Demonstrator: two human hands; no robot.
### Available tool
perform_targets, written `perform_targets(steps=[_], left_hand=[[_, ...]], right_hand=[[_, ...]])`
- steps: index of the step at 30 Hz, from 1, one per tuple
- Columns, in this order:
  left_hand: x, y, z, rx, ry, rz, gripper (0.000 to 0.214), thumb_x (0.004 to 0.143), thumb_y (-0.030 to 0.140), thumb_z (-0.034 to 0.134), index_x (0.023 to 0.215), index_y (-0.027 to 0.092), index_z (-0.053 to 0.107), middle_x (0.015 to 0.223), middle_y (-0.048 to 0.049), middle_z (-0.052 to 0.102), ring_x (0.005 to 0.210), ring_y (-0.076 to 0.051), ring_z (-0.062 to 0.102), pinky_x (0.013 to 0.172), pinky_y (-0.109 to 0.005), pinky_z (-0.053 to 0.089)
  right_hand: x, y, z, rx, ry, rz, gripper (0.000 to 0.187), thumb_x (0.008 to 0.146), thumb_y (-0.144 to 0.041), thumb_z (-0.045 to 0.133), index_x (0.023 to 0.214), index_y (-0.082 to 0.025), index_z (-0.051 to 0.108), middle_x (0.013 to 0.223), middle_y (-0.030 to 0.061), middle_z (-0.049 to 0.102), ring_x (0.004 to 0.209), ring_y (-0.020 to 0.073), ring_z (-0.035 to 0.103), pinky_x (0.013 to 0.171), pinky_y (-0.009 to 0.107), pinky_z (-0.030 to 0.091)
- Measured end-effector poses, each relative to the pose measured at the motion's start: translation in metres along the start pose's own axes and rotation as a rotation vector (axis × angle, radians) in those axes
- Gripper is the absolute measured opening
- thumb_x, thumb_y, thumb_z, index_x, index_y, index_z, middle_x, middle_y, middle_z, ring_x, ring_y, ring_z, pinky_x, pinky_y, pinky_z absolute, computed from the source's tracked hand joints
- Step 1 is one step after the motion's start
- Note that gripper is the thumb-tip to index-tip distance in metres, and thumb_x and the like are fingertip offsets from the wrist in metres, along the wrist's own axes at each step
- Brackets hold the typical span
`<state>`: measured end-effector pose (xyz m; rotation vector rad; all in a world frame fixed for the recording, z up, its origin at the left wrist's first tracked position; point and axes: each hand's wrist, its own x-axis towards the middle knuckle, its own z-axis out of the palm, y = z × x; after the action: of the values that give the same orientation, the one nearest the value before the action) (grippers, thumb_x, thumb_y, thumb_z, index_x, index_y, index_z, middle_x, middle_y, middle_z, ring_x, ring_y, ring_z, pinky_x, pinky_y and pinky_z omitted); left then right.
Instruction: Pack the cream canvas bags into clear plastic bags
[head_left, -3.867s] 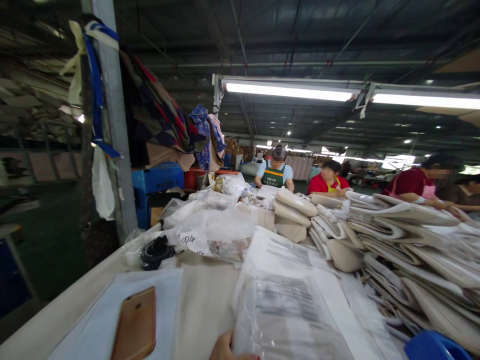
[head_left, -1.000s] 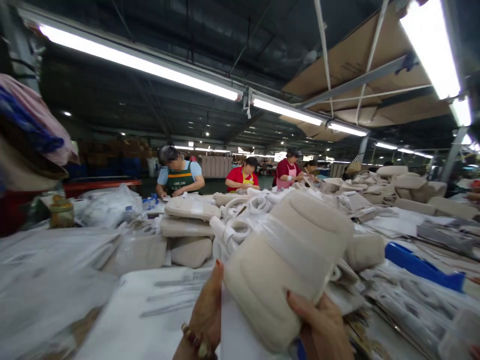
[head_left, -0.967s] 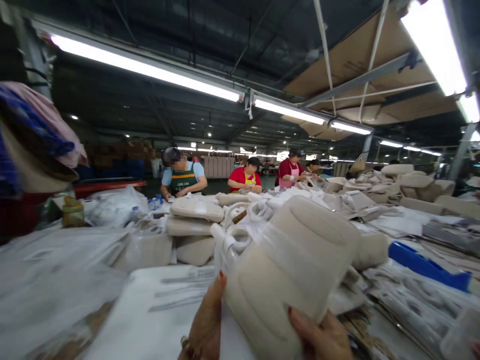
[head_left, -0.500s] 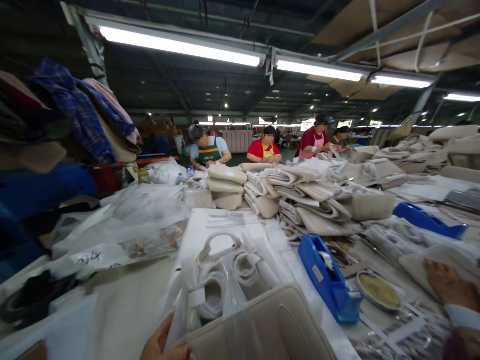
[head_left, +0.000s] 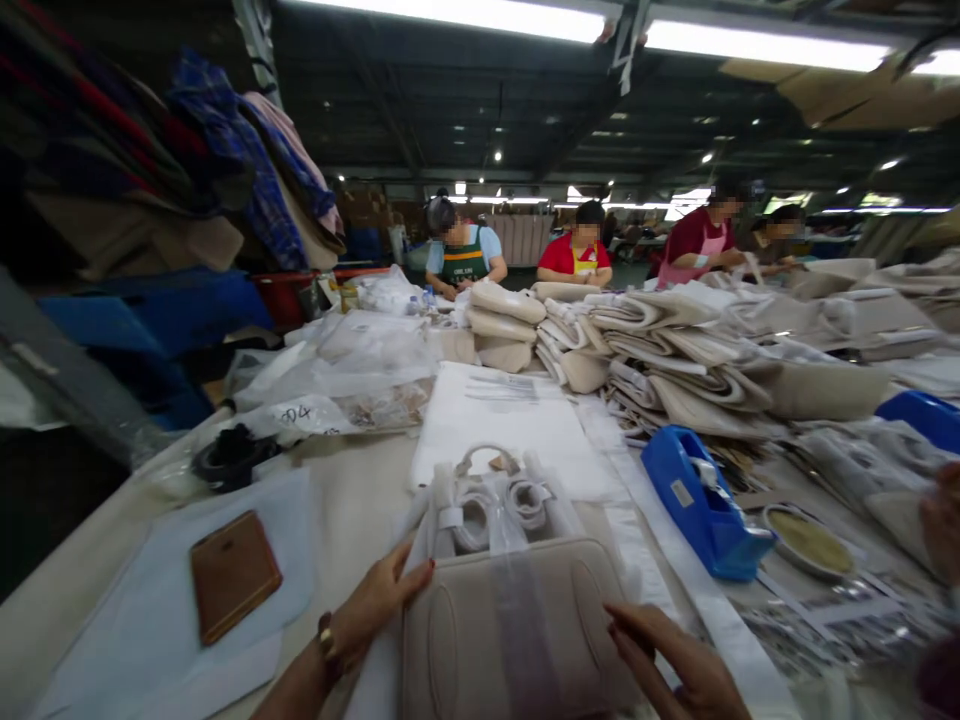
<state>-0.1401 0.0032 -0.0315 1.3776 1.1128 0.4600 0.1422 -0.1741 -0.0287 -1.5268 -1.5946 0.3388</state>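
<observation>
A beige handbag [head_left: 480,610] lies in front of me, with a strip of clear plastic down its middle. White wrapped rolls [head_left: 474,520] and a looped handle [head_left: 487,450] show at its far edge. My left hand [head_left: 379,598] grips the bag's upper left corner, thumb at the edge and the other fingers partly hidden. At the right side, my right hand [head_left: 679,655] has its fingers stretched out, fingertips at or just over the bag's surface. White wrapping sheet [head_left: 510,425] spreads beyond the bag.
A blue tape dispenser [head_left: 697,505] and a round dish [head_left: 810,540] stand at right, near a co-worker's hand [head_left: 941,520]. A brown phone [head_left: 234,575] lies on white sheets at left. Folded beige pieces [head_left: 660,350] are piled behind; several people work beyond.
The view has tilted down and swung left. My right hand has come into sight beside the bag, which now lies straighter before me. The co-worker's hand sits farther toward the right edge.
</observation>
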Motion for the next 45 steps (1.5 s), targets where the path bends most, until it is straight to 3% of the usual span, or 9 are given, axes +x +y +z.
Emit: perform_targets(steps=[5, 11, 15, 18, 23, 29, 35, 39, 45], left_hand=[[-0.035, -0.038, -0.027, 0.126, 0.095, -0.080, 0.057, 0.081, 0.051, 0.044, 0.123, 0.014, 0.053, 0.101, -0.0106, 0.067, 0.089, -0.025, 0.064, 0.076, -0.035, 0.053], [-0.069, -0.073, -0.038, 0.773, -0.011, 0.633, 0.036, 0.090, 0.023, 0.040, 0.122, 0.032, 0.053, 0.129, -0.0068, 0.053, 0.110, -0.018, 0.057, 0.090, -0.026, 0.047], [-0.069, -0.068, -0.035, 0.924, 0.013, 0.786, 0.028, 0.089, 0.024, 0.047, 0.115, 0.025, 0.056, 0.122, -0.0099, 0.059, 0.103, -0.018, 0.061, 0.086, -0.023, 0.050], [-0.062, -0.063, -0.027, 0.735, 0.027, 0.787, 0.023, 0.092, 0.027, 0.041, 0.106, 0.021, 0.058, 0.105, -0.0079, 0.066, 0.092, -0.014, 0.064, 0.080, -0.019, 0.050], [-0.049, -0.068, -0.007, 0.502, 0.120, 0.736, 0.029, 0.095, 0.028, 0.027, 0.091, 0.018, 0.054, 0.084, -0.0056, 0.067, 0.079, -0.013, 0.060, 0.072, -0.020, 0.048], [-0.047, -0.075, 0.018, 0.607, 0.314, 0.708, 0.032, 0.095, 0.024, 0.020, 0.086, 0.018, 0.051, 0.072, -0.0025, 0.062, 0.065, -0.013, 0.055, 0.061, -0.023, 0.042], [-0.049, -0.078, 0.019, 0.516, 0.229, 0.647, 0.024, 0.094, 0.025, 0.027, 0.087, 0.019, 0.049, 0.078, -0.0007, 0.064, 0.071, -0.013, 0.058, 0.065, -0.022, 0.043], [-0.050, -0.083, 0.016, 0.468, 0.182, 0.634, 0.019, 0.092, 0.021, 0.032, 0.088, 0.019, 0.050, 0.081, -0.0011, 0.065, 0.072, -0.013, 0.058, 0.066, -0.022, 0.043], [-0.050, -0.081, 0.012, 0.350, 0.134, 0.626, 0.019, 0.090, 0.018, 0.035, 0.095, 0.018, 0.054, 0.091, -0.0046, 0.067, 0.084, -0.014, 0.061, 0.076, -0.021, 0.046]], right_hand=[[0.061, -0.025, 0.039, -0.154, -0.219, -0.486, 0.039, 0.081, -0.005, 0.042, 0.116, -0.018, 0.055, 0.108, 0.0087, 0.064, 0.099, 0.0194, 0.058, 0.084, 0.031, 0.050], [0.103, -0.049, 0.121, -0.267, -0.417, -0.535, 0.027, 0.085, -0.011, 0.049, 0.111, -0.017, 0.053, 0.099, 0.0066, 0.062, 0.091, 0.0220, 0.054, 0.085, 0.039, 0.044], [0.104, -0.046, 0.147, -0.246, -0.338, -0.521, 0.012, 0.087, -0.022, 0.051, 0.097, -0.017, 0.055, 0.084, 0.0049, 0.059, 0.081, 0.0223, 0.053, 0.079, 0.039, 0.042], [0.104, -0.037, 0.148, -0.105, -0.301, -0.495, 0.012, 0.088, -0.025, 0.049, 0.078, -0.018, 0.051, 0.072, 0.0022, 0.054, 0.069, 0.0184, 0.051, 0.066, 0.032, 0.041], [0.109, -0.029, 0.140, 0.066, -0.324, -0.494, 0.014, 0.089, -0.023, 0.049, 0.076, -0.019, 0.049, 0.064, -0.0005, 0.050, 0.060, 0.0139, 0.048, 0.056, 0.025, 0.039], [0.117, -0.032, 0.132, 0.085, -0.383, -0.508, 0.016, 0.089, -0.024, 0.047, 0.074, -0.019, 0.048, 0.060, -0.0010, 0.047, 0.056, 0.0139, 0.048, 0.053, 0.026, 0.039], [0.123, -0.039, 0.126, -0.053, -0.462, -0.555, 0.019, 0.091, -0.030, 0.044, 0.077, -0.019, 0.049, 0.061, 0.0003, 0.051, 0.058, 0.0153, 0.051, 0.056, 0.028, 0.040], [0.129, -0.053, 0.122, -0.206, -0.669, -0.593, 0.025, 0.088, -0.042, 0.050, 0.078, -0.019, 0.052, 0.066, 0.0009, 0.054, 0.062, 0.0174, 0.053, 0.060, 0.030, 0.042], [0.154, -0.066, 0.127, -0.247, -1.136, -0.632, 0.024, 0.073, -0.027, 0.073, 0.077, -0.021, 0.050, 0.079, -0.0025, 0.057, 0.069, 0.0150, 0.056, 0.064, 0.028, 0.041]])
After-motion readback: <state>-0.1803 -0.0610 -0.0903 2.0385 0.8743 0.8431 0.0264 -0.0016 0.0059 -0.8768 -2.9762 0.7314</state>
